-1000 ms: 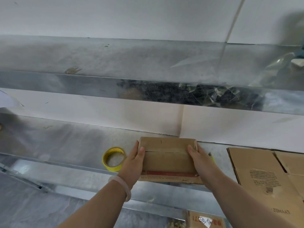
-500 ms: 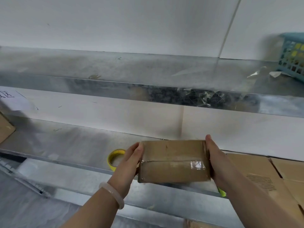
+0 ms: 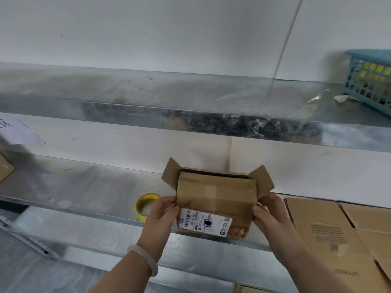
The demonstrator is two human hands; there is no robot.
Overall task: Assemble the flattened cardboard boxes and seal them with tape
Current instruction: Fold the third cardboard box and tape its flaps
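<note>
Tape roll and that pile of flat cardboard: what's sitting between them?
Head view: a cardboard box with open flaps, gripped by the left hand and right hand, lies between the tape roll and the flat cardboard.

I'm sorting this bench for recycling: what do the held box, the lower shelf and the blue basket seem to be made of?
The box: brown corrugated cardboard, matte; fluting shows along its top edge. The lower shelf: sheet metal, probably galvanised steel, judging by its dull grey sheen and blurred reflections. The basket: likely moulded plastic, a light blue lattice, though it is blurred.
</note>
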